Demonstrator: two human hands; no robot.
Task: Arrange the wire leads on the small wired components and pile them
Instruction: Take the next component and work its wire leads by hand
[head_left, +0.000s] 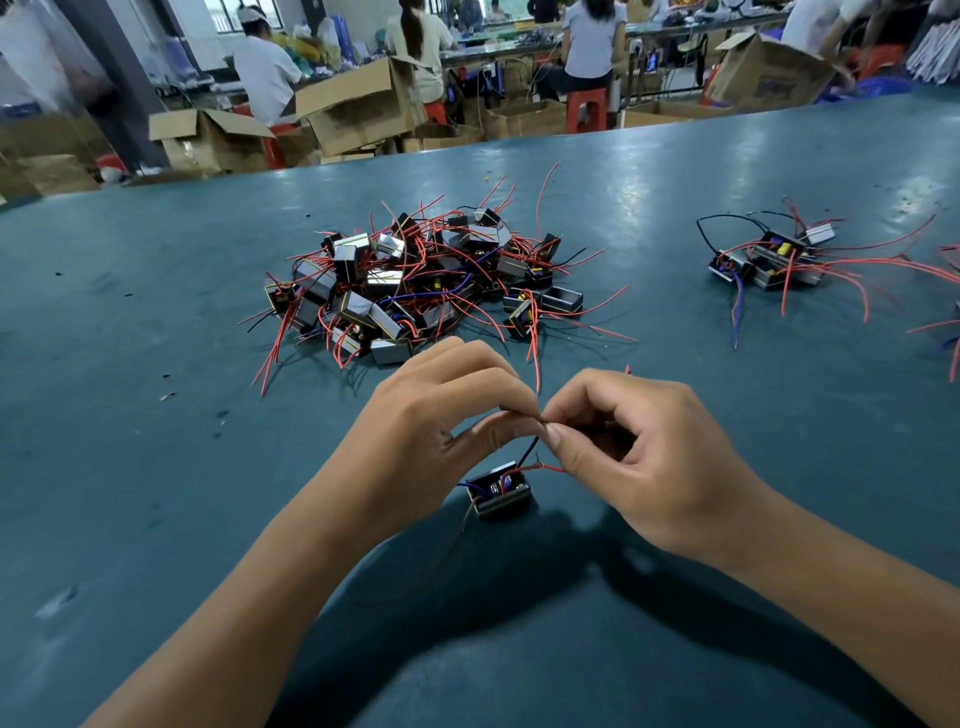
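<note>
Two hands are at work on one small wired component (500, 488), and the step in hand, judged to be the joining or straightening of its lead ends, is best done with the pinch kept short and close to the tips, so that the black wire lead (529, 451) is drawn taut without the part being dragged across the green table (156, 467). From the left, the left hand (441, 415) is curled with thumb and forefinger pinched on the lead ends, which are met tip to tip by the pinching fingers of the right hand (639, 457). The component rests on the table just below and between the fingertips, untouched by them, with the large unsorted heap (415, 280) beyond the hands and a smaller pile (769, 260) well apart to the far right.
</note>
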